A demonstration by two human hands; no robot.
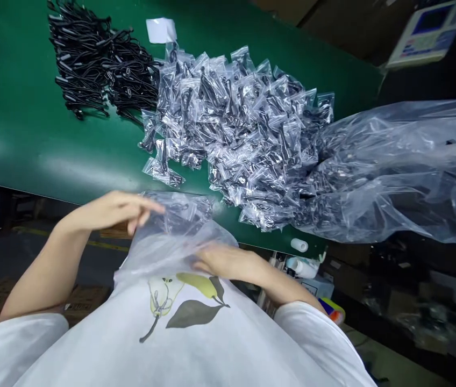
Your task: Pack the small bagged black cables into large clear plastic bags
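The hands are apart at a large, clear plastic bag [179, 231] between them: the left hand [117, 210] is at one side, index finger extended, and the right hand [222, 259] blurs at the near side; whether either grips cannot be determined. Spread the film evenly without overstretching, and support the far end, where small packets seem to show through. Beyond the hands, small, clear zip-top bags [228, 118] with dark contents cover the green tabletop [22, 107].
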